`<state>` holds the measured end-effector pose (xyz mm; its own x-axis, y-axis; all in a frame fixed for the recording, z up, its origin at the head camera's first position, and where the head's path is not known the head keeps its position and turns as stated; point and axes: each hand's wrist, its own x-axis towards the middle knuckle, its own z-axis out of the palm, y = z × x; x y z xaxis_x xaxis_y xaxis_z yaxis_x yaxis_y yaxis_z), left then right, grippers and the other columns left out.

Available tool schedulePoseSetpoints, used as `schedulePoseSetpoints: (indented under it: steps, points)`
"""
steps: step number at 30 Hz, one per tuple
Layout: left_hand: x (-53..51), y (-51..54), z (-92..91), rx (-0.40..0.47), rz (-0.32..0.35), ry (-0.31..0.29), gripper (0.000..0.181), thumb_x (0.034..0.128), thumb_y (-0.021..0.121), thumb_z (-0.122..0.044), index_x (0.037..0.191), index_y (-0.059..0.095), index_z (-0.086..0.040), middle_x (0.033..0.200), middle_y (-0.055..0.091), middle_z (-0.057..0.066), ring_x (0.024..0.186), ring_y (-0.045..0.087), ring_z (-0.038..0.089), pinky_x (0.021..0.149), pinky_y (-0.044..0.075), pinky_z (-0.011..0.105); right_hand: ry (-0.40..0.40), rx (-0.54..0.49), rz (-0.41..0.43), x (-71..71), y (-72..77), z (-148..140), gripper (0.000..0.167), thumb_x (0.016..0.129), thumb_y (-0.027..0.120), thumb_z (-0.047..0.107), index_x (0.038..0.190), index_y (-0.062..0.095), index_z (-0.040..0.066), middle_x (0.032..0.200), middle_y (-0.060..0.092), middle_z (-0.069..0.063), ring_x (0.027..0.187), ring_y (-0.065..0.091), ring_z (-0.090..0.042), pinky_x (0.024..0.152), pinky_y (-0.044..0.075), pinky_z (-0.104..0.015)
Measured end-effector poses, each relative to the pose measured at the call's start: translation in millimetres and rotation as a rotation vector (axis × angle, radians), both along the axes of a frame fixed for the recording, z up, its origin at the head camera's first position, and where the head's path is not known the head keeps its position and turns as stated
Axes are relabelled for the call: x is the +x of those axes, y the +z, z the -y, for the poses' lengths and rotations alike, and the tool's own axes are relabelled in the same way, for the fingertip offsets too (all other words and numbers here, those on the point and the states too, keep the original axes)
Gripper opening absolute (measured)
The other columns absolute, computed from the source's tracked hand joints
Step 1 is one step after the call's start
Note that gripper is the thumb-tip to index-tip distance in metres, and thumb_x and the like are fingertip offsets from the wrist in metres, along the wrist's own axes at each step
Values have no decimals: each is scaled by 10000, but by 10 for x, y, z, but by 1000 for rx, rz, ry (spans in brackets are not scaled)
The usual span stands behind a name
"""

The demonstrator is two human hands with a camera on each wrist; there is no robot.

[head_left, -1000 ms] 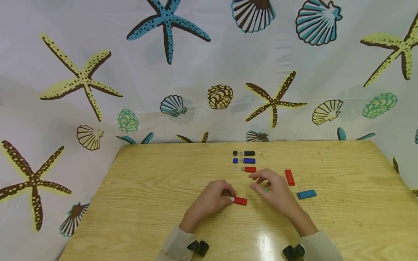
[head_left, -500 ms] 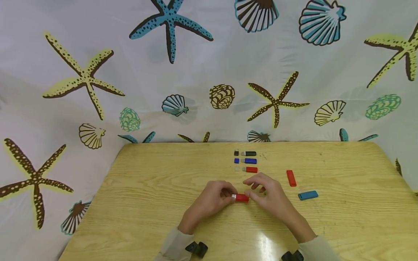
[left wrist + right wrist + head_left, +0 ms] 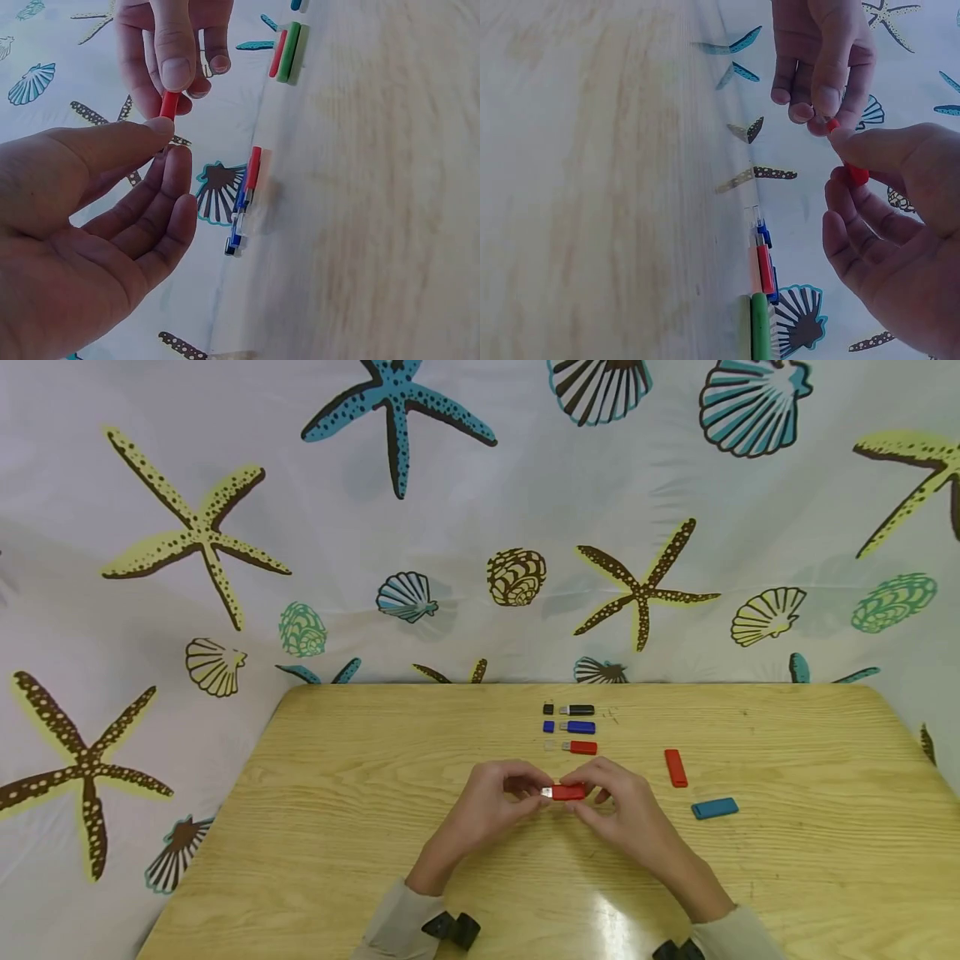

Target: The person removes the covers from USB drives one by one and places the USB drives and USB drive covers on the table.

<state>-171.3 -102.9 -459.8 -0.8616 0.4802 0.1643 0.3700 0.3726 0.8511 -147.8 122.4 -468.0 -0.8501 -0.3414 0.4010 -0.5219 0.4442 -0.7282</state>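
A red USB stick is held up off the table between both hands. My left hand pinches its pale connector end with thumb and fingertips. At the other end, my right hand pinches the red body between thumb and fingers. In the right wrist view, red parts of the stick show at the right fingertips. The left wrist view shows only a short red stretch between the two thumbs. Fingers cover the rest, so I cannot tell whether a cap sits on the connector.
Farther back lie uncapped black, blue and red USB sticks, each beside its cap. To the right rest a red stick and a teal one. A green stick appears in the wrist views.
My right hand has come left and taken hold of the red USB stick's body. Both hands have then raised the stick off the table and moved it slightly away from me.
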Motion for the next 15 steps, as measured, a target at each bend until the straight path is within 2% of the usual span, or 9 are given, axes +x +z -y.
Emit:
schedulePoseSetpoints:
  steps: [9,15]
  points:
    - [8,56,-23,23,-36,-4,119,941,762,-99,1057,790,-92,997,753,4,840,696,104,786,602,354,0,-7,-24,12,42,-37,211,892,798,33,1082,774,122,1042,720,43,851,672,-86,678,596,-309]
    - [12,76,-23,37,-28,9,119,963,738,-126,1067,795,-113,1018,752,-21,860,703,82,801,602,358,2,-10,-42,-5,73,-51,151,933,764,86,1078,785,121,1038,734,44,838,682,-67,682,591,-287]
